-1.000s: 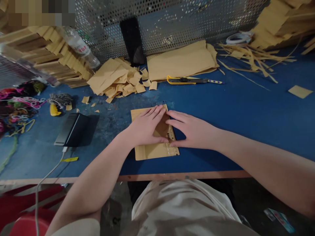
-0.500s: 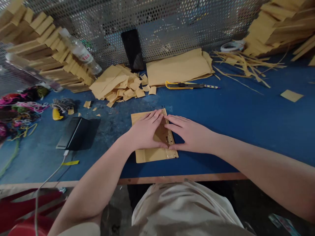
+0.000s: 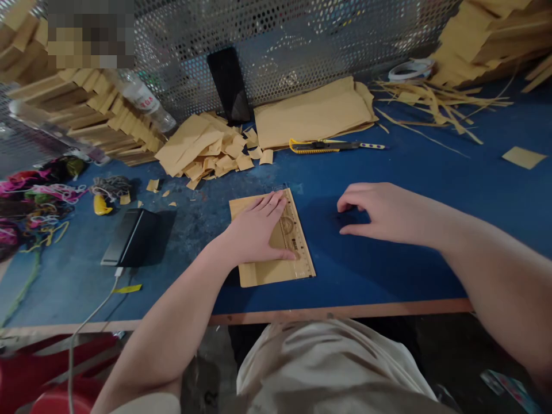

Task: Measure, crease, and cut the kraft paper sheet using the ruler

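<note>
Flat and with fingers stretched, my left hand presses on a clear ruler that lies along the right edge of a brown paper piece. Part of the paper and ruler is hidden under that hand. My right hand hovers over the blue table to the right, apart from the paper, its thumb and fingers parted with nothing between them. Beyond the hands lies a yellow and black utility knife, with a thin white dotted stick at its right end.
Brown paper sheets and small scraps lie at the back. A phone leans on the perforated metal panel. Thin paper strips and a tape roll are back right. A black device with a cable stands left.
My right hand has let go of the ruler's edge and moved right, away from the paper. My left hand stays in place on the ruler and paper.
</note>
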### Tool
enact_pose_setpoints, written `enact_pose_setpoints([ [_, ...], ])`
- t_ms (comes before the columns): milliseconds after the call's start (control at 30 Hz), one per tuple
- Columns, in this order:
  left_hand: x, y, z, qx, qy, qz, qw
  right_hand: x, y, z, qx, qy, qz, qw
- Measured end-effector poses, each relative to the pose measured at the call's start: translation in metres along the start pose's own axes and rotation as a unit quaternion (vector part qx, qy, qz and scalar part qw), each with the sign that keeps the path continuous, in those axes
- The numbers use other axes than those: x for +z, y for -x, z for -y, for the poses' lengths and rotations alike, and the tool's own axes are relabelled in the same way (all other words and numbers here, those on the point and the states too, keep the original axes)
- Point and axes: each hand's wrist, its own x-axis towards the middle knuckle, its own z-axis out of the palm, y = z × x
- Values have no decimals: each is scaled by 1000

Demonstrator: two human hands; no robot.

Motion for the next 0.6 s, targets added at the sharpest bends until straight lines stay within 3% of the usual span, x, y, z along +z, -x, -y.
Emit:
enact_pose_setpoints([
  [333,-3,0,-1,-12,13,11,1000,9,0,17,6,-35,-25,999],
  [600,-2,0,0,-9,31,-3,999,12,-11,32,-22,-176,-89,980],
])
